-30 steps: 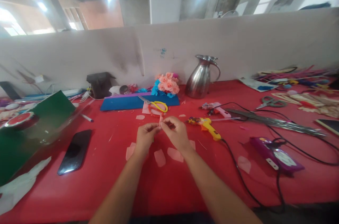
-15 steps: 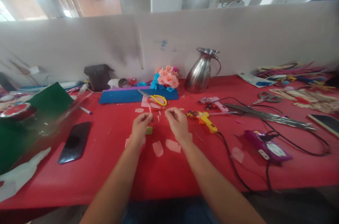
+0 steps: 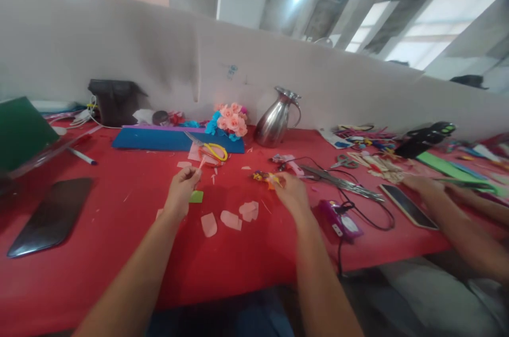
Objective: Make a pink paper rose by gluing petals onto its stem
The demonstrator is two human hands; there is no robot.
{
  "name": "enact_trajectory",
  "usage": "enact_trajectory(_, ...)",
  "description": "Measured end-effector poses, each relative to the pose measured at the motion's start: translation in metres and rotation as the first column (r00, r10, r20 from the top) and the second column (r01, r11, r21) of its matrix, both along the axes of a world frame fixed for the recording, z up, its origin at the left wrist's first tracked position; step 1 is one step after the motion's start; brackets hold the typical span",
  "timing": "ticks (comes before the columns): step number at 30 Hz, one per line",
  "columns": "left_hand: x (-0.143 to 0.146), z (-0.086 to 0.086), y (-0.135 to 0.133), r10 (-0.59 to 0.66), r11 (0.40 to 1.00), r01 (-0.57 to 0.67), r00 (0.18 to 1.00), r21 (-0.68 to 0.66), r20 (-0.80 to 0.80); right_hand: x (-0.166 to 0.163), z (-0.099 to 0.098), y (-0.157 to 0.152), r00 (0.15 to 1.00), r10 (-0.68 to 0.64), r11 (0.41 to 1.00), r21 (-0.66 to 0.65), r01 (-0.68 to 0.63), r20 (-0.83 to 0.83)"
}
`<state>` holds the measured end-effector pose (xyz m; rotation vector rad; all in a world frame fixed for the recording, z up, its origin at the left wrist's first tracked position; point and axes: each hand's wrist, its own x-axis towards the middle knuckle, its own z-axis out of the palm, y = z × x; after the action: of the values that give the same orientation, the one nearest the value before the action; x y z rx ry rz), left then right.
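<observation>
My left hand point(image 3: 181, 192) is closed in a pinch on a small pink paper piece point(image 3: 200, 165) that sticks up from the fingertips, above the red table point(image 3: 119, 252). My right hand point(image 3: 291, 195) has its fingers wrapped over the yellow glue gun point(image 3: 263, 176), whose tip shows to the left of the fingers. Several cut pink petals point(image 3: 230, 219) lie on the table between my forearms. A small green scrap point(image 3: 195, 197) lies beside my left hand.
Yellow-handled scissors point(image 3: 213, 151), a blue foam sheet point(image 3: 167, 139), a paper flower bunch point(image 3: 231, 120) and a steel jug point(image 3: 274, 124) stand behind. A black phone point(image 3: 50, 215) lies left, a purple device point(image 3: 341, 218) with cables right. Another person's arms point(image 3: 453, 215) work far right.
My hands have parted. The right hand went right onto the glue gun; the left kept the pink piece. The view swung right, showing another person's arms.
</observation>
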<state>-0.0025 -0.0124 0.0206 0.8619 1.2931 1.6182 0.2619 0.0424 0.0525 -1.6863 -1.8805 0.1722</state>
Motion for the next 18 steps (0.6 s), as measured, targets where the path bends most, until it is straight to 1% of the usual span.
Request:
enact_trajectory(1, 0.001, 0.0, 0.0, 0.003, 1.0, -0.004, 1.0, -0.016, -0.028, 0.004, -0.004, -0.003, 0.999, -0.013, 1.0, 0.014, 0.013, 0.042)
enact_trajectory(2, 0.001, 0.0, -0.001, 0.008, 1.0, -0.01, 0.999, -0.03, -0.05, 0.005, -0.007, -0.009, 0.998, 0.01, 0.999, 0.03, -0.012, 0.059)
enact_trajectory(3, 0.001, 0.0, -0.001, 0.018, 0.999, -0.02, 0.998, -0.035, -0.067, 0.002, -0.01, -0.018, 0.995, 0.075, 0.997, 0.031, -0.077, 0.058)
enact_trajectory(4, 0.0, 0.001, -0.001, 0.024, 0.999, -0.027, 0.997, -0.031, -0.079, -0.004, -0.012, -0.029, 0.983, 0.178, 0.984, -0.002, -0.178, 0.038)
enact_trajectory(5, 0.0, 0.001, -0.001, 0.033, 0.999, -0.036, 0.996, -0.024, -0.087, -0.011, -0.013, -0.041, 0.953, 0.303, 0.95, -0.074, -0.302, 0.006)
enact_trajectory(6, 0.0, 0.001, -0.001, 0.021, 1.0, -0.023, 0.996, -0.021, -0.092, -0.019, -0.015, -0.053, 0.922, 0.386, 0.912, -0.138, -0.386, -0.027)
enact_trajectory(7, -0.001, 0.002, -0.001, 0.016, 1.0, -0.018, 0.995, -0.016, -0.096, -0.027, -0.016, -0.063, 0.906, 0.422, 0.89, -0.172, -0.423, -0.047)
enact_trajectory(8, -0.001, 0.002, -0.001, -0.004, 1.0, 0.001, 0.995, -0.03, -0.101, -0.034, -0.017, -0.072, 0.897, 0.44, 0.881, -0.178, -0.439, -0.037)
enact_trajectory(10, 0.0, 0.001, -0.001, -0.074, 0.995, 0.065, 0.991, -0.082, -0.113, -0.045, -0.021, -0.082, 0.896, 0.443, 0.887, -0.151, -0.436, 0.011)
enact_trajectory(12, 0.002, 0.0, -0.002, -0.165, 0.977, 0.144, 0.977, -0.154, -0.133, -0.05, -0.025, -0.086, 0.893, 0.446, 0.891, -0.123, -0.437, 0.061)
enact_trajectory(14, 0.004, -0.001, -0.002, -0.226, 0.961, 0.193, 0.961, -0.198, -0.162, -0.053, -0.03, -0.085, 0.883, 0.46, 0.886, -0.117, -0.449, 0.088)
enact_trajectory(18, 0.007, -0.003, -0.001, -0.233, 0.961, 0.191, 0.95, -0.201, -0.21, -0.056, -0.036, -0.083, 0.878, 0.463, 0.885, -0.123, -0.449, 0.123)
